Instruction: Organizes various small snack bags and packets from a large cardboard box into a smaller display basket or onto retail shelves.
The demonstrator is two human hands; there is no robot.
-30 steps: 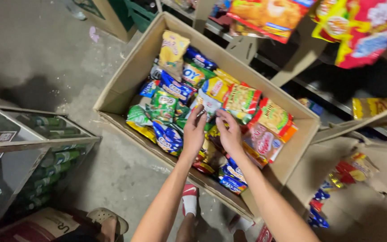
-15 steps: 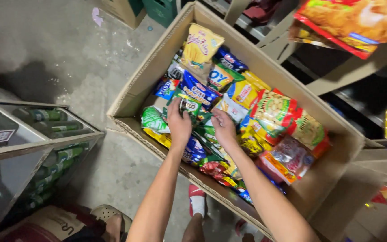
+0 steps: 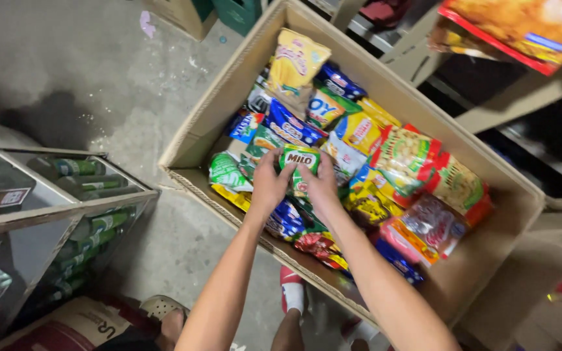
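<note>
Grey concrete floor [image 3: 66, 58]; cardboard box [image 3: 216, 110]; left hand [image 3: 269, 184], right hand [image 3: 322, 185] both gripping green packet [image 3: 299, 160].

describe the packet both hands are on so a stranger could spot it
Start at the big open cardboard box of snack packets on the floor. Near its front-left wall, the left hand and right hand grip a small green packet, its green face framed by both thumbs.

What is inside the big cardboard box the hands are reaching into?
The cardboard box is full of mixed snack packets. Both hands, left hand and right hand, grip a small green packet on top. Lower layers and the box bottom are covered.
</note>
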